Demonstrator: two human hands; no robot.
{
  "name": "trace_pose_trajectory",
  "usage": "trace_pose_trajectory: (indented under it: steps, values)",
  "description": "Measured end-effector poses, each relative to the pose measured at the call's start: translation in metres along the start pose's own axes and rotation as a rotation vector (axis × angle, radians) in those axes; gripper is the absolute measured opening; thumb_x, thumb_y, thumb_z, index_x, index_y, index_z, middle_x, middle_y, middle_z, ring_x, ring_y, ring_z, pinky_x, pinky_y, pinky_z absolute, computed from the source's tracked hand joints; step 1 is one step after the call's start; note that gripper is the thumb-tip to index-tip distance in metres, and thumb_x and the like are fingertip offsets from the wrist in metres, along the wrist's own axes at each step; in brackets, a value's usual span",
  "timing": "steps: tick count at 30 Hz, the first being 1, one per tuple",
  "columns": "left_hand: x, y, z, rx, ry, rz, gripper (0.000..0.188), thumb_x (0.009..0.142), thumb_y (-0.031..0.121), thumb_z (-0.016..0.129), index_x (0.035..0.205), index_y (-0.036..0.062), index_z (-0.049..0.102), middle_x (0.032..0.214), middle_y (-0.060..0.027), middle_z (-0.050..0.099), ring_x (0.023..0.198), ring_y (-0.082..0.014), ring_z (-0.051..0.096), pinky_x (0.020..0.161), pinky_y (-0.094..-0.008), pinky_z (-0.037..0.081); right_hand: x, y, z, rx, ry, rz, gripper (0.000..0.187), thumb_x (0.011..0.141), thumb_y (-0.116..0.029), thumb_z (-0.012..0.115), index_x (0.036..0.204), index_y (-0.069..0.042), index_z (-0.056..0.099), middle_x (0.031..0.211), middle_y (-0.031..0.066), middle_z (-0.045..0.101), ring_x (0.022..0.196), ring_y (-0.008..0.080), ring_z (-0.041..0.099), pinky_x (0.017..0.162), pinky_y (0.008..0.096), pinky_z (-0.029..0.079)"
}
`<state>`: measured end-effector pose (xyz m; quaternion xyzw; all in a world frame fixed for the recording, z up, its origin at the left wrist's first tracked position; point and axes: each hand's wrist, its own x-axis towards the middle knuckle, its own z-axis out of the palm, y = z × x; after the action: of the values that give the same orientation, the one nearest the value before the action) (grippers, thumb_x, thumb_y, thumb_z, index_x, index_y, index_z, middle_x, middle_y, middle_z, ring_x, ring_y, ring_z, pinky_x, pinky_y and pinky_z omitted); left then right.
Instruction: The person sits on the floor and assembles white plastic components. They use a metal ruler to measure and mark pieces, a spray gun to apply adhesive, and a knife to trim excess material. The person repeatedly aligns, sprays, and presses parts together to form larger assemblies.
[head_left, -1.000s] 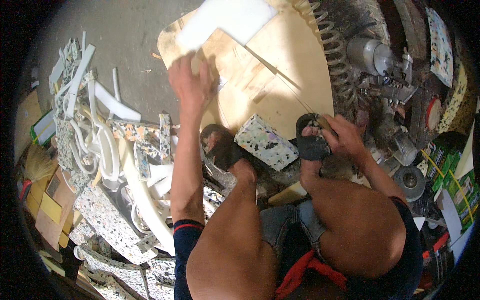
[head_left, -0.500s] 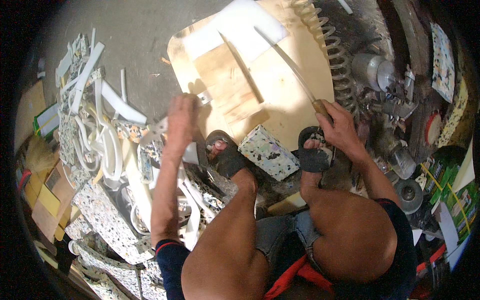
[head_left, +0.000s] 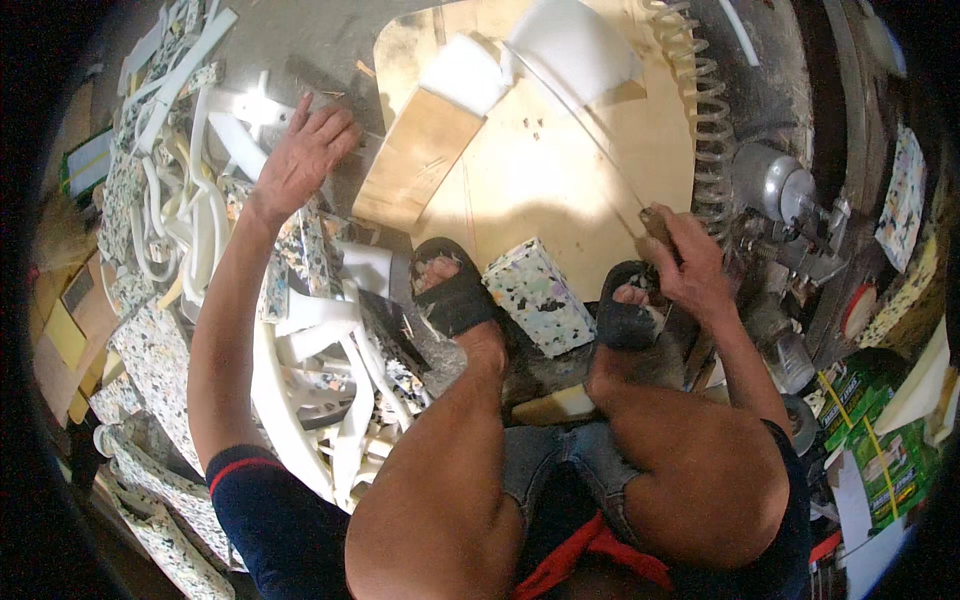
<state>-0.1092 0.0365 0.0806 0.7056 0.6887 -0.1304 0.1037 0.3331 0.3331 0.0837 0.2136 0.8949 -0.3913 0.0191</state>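
Note:
My left hand [head_left: 308, 150] is over the left-hand pile, fingers apart and holding nothing. Close to its fingertips, on the pile, is a small bright white piece [head_left: 250, 108], too glaring to make out. My right hand [head_left: 692, 262] grips the wooden handle of a long, thin knife [head_left: 595, 140]. Its blade slants up and left across the plywood board [head_left: 560, 180], its far end by a white foam piece [head_left: 575, 50]. Another white foam piece [head_left: 468, 75] lies at the upper end of a flat wooden piece [head_left: 420, 155], which overhangs the board's left edge.
A speckled foam block [head_left: 540, 297] sits between my sandalled feet. Foam strips and offcuts [head_left: 190, 220] heap up on the left. Along the board's right side runs a coiled clear hose [head_left: 712, 110], beside a metal cup-like spray tool [head_left: 775, 185]. Green packages [head_left: 890, 450] lie lower right.
My left hand has swung left, off the board to the pile. The wooden piece has shifted left and turned. The white foam now shows as two separate pieces. My right hand keeps the knife.

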Motion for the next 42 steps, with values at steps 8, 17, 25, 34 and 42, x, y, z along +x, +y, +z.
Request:
trace_pose_trajectory:
  steps: [8,17,25,34,42]
  values:
    - [0.009,0.014,0.036,0.004,0.046,-0.247,0.050,0.090,0.011,0.065,0.138,0.0101,0.051,0.140,-0.0143,0.052,0.136,-0.0300,0.048,0.123,-0.0525,0.025,0.031,-0.020,0.028,-0.017,0.214,-0.084,0.049,0.087,-0.007,0.070,0.134,0.000,0.058,0.103,0.0197,0.064,0.087,0.0378,0.067,0.075,0.0435,0.056]
    - [0.048,0.114,0.020,-0.422,0.271,-0.592,0.070,0.082,0.048,0.078,0.139,0.0114,0.058,0.138,-0.0281,0.050,0.128,-0.0419,0.048,0.112,-0.0570,0.035,0.052,-0.034,0.042,-0.018,-0.056,-0.141,0.047,0.088,-0.013,0.070,0.131,-0.001,0.059,0.096,0.0160,0.064,0.082,0.0360,0.067,0.069,0.0416,0.055]
    - [0.059,0.123,0.025,-0.479,0.321,-0.682,0.060,0.079,0.033,0.080,0.132,0.0129,0.062,0.135,-0.0265,0.049,0.123,-0.0434,0.047,0.105,-0.0574,0.038,0.073,-0.015,0.040,-0.069,-0.103,-0.159,0.042,0.088,-0.017,0.069,0.126,-0.003,0.061,0.092,0.0164,0.062,0.080,0.0370,0.066,0.069,0.0449,0.054]
    - [0.059,0.126,0.021,-0.485,0.269,-0.707,0.061,0.080,0.032,0.080,0.134,0.0128,0.061,0.138,-0.0276,0.047,0.126,-0.0435,0.045,0.104,-0.0585,0.039,0.085,-0.017,0.040,-0.059,-0.169,-0.168,0.042,0.089,-0.016,0.069,0.128,-0.003,0.060,0.097,0.0168,0.064,0.083,0.0369,0.067,0.071,0.0440,0.054]
    - [0.060,0.124,0.022,-0.468,0.267,-0.691,0.062,0.081,0.034,0.080,0.136,0.0122,0.062,0.139,-0.0285,0.049,0.126,-0.0433,0.046,0.100,-0.0566,0.041,0.127,-0.028,0.070,-0.009,-0.100,-0.257,0.037,0.091,-0.019,0.064,0.125,-0.004,0.061,0.103,0.0182,0.066,0.091,0.0404,0.066,0.078,0.0499,0.054]
